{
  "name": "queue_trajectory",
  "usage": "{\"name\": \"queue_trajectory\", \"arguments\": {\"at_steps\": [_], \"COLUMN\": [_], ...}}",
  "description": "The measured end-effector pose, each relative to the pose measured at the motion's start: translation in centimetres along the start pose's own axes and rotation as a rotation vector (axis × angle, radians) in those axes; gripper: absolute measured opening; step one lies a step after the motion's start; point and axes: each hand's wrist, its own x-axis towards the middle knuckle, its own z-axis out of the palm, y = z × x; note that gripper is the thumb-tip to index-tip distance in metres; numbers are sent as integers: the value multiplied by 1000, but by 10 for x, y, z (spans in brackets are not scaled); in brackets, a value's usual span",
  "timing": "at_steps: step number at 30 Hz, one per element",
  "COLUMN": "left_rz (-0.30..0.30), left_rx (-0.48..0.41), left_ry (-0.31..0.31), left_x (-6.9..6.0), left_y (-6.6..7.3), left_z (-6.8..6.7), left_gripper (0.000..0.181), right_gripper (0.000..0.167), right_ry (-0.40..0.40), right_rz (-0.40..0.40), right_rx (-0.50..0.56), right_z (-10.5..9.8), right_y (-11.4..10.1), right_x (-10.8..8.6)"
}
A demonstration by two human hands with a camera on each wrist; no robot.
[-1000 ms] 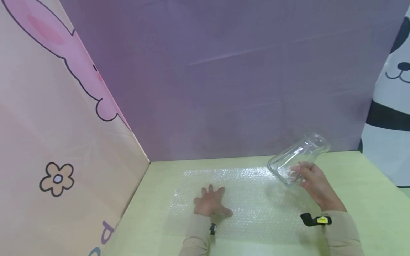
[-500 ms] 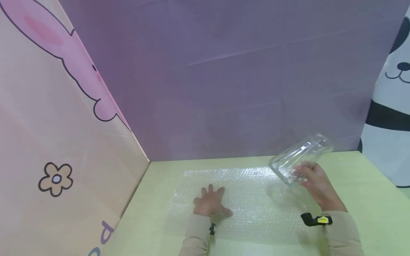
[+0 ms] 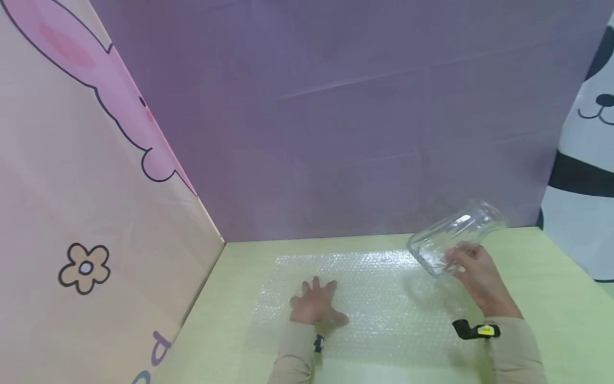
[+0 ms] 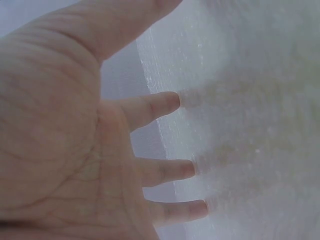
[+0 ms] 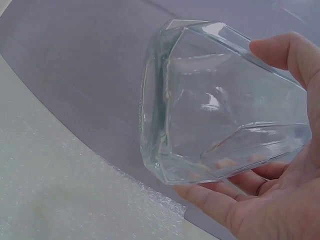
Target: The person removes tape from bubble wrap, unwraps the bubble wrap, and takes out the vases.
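Observation:
A clear faceted glass vase or carafe (image 3: 443,242) tilts in the air over the right part of the sheet, its base toward the left and its mouth up to the right. My right hand (image 3: 479,277) grips its side, thumb on one face and fingers round the other, as the right wrist view of the glass (image 5: 225,105) shows. Flat on the table lies a sheet of bubble wrap (image 3: 374,309). My left hand (image 3: 314,306) rests on its left part with fingers spread; in the left wrist view the fingertips (image 4: 172,101) touch the wrap.
The pale yellow-green table (image 3: 551,309) meets a purple backdrop (image 3: 312,160) behind. A printed side panel (image 3: 134,224) stands along the left edge, and a panda print (image 3: 582,213) at the right.
The right hand has drifted slightly to the right with the glass vessel, which has tipped a little flatter. My left hand has stayed in place on the bubble wrap.

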Motion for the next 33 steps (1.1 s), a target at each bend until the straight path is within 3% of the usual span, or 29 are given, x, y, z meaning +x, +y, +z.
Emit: {"name": "queue_trajectory", "arguments": {"at_steps": [13, 33], "left_rz": [2, 4], "left_rx": [2, -14], "left_ry": [6, 2], "left_x": [0, 1], "left_y": [0, -1], "left_z": [0, 2], "left_gripper": [101, 100], "right_gripper": [21, 22], "right_ry": [43, 72], "right_rz": [19, -15], "right_rx": [28, 159], "right_z": [-3, -9], "right_y": [-2, 1], "right_x": [2, 2]}}
